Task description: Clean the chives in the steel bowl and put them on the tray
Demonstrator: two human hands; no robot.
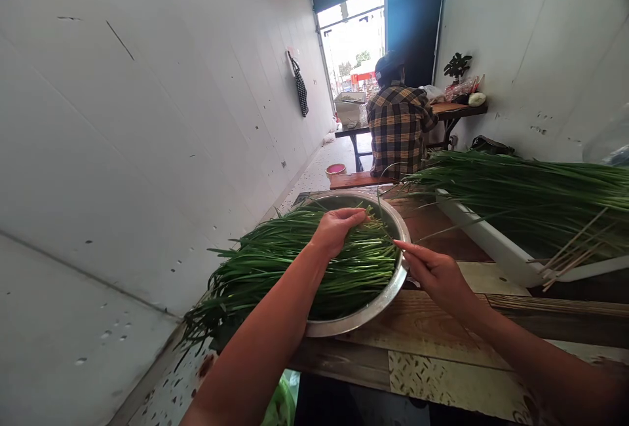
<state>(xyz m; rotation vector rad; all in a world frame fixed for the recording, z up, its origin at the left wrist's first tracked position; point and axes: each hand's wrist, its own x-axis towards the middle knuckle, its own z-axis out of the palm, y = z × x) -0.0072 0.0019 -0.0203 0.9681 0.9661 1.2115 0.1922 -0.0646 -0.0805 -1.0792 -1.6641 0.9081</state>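
A wide metal bowl [361, 329] on the table holds a heap of garlic chives [275, 262], their pale stem ends toward the right rim and their leaves hanging over the left. Above the bowl, my left hand [337, 229] is closed on a few garlic chives, stem ends showing past its fingertips. By the right rim, my right hand [432, 275] pinches what looks like a thin garlic chive strand between thumb and forefinger. A long blade arcs up near those fingertips.
At right, a white tray [491, 242] carries more garlic chives [531, 183] and several thin wooden sticks [572, 252]. A person in a plaid shirt [398, 124] sits ahead, facing away. The white wall [122, 151] runs close on the left. A green bag [281, 406] is below the table [442, 334].
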